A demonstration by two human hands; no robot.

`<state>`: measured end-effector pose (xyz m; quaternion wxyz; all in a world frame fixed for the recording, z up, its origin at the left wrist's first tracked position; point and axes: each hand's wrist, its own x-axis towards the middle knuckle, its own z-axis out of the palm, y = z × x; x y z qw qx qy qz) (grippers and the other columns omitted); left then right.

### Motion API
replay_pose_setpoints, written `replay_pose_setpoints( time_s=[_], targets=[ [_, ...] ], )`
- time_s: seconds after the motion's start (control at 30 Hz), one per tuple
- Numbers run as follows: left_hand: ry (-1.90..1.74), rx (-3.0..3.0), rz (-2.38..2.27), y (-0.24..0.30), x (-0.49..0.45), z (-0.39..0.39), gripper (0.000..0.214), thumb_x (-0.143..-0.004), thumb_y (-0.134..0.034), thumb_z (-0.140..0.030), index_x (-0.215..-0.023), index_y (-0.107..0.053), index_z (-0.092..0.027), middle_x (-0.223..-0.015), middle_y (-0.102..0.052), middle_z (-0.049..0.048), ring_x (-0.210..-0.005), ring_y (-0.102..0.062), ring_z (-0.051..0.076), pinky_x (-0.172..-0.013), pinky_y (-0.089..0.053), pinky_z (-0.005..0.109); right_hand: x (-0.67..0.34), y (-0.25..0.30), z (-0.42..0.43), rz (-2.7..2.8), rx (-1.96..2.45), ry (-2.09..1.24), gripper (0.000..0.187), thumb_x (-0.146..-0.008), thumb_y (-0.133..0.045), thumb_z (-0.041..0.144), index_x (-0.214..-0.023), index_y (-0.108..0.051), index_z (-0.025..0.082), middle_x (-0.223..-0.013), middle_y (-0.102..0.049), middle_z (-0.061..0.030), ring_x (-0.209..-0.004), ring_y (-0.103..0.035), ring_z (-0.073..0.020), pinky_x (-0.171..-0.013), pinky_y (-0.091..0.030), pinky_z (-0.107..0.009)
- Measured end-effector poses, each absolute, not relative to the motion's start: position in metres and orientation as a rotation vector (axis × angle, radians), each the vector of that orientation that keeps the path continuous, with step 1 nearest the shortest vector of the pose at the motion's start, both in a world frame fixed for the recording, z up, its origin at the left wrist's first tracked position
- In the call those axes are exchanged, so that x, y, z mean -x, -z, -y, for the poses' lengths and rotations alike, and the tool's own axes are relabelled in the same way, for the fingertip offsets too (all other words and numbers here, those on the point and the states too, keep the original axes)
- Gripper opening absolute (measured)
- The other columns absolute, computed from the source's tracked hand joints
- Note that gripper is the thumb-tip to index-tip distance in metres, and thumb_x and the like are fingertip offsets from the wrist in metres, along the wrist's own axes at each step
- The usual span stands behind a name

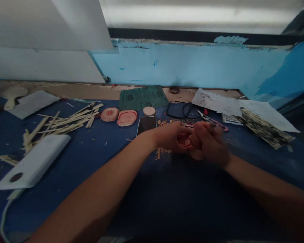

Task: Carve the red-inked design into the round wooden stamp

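My left hand (pixel 168 136) is curled around a small carved wooden piece (pixel 184 140) with red marks on it, over the blue tabletop. Close against it, my right hand (pixel 209 141) is closed on a slim tool, mostly hidden by the fingers and blurred. Wood shavings (pixel 162 152) lie beside and behind my left hand. A dark-screened phone (pixel 147 125) rests just left of that hand. Two thick wooden discs, one with a red flower-like mark (pixel 109 114) and one with a red outline (pixel 127 118), sit further left, near a plain disc (pixel 149 111).
Thin wooden sticks (pixel 73 119) and a white power bank (pixel 32 162) with a cable occupy the left side. Green sandpaper (pixel 143 98) lies at the back. To the right are a black cord (pixel 177 117), a pink-handled cutting tool (pixel 215 124), papers (pixel 218 102) and a stick-covered panel (pixel 266 128).
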<state>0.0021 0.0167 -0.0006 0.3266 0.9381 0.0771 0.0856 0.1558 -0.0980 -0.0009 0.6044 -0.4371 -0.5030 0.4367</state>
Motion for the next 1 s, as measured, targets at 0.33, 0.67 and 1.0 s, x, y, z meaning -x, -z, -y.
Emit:
replay_pose_setpoints(
  time_s=[0.33,0.67,1.0],
  targets=[
    [-0.201,-2.47,-0.228,0.0009,-0.002,-0.0165,0.04,-0.075,-0.085,-0.029,-0.113,-0.074,-0.02,-0.12,-0.069,0.0079,-0.106,-0.066,0.024,-0.09,-0.051,0.032,-0.1538,-0.0034,0.0954,1.209,0.937,-1.027,0.052,-0.105,-0.06,0.045,-0.061,-0.043,0.023,-0.049,-0.034,0.0065,-0.042,-0.029,-0.0095,-0.043,-0.021,-0.029],
    [-0.228,-2.456,-0.207,-0.0009,-0.0019,-0.0149,0.034,-0.075,-0.084,-0.029,-0.107,-0.075,-0.02,-0.11,-0.07,0.0054,-0.094,-0.066,0.02,-0.081,-0.051,0.03,-0.151,-0.0033,0.0986,1.203,0.955,-1.011,0.053,-0.105,-0.06,0.045,-0.06,-0.042,0.023,-0.05,-0.033,0.0065,-0.043,-0.03,-0.0094,-0.043,-0.023,-0.028],
    [-0.234,-2.452,-0.207,-0.0004,-0.0019,-0.0148,0.04,-0.075,-0.084,-0.028,-0.114,-0.075,-0.021,-0.113,-0.07,0.0063,-0.101,-0.067,0.022,-0.09,-0.052,0.032,-0.1506,-0.0026,0.0991,1.202,0.999,-1.036,0.051,-0.104,-0.062,0.046,-0.062,-0.047,0.022,-0.05,-0.038,0.0058,-0.043,-0.033,-0.0093,-0.043,-0.025,-0.029]
  ],
)
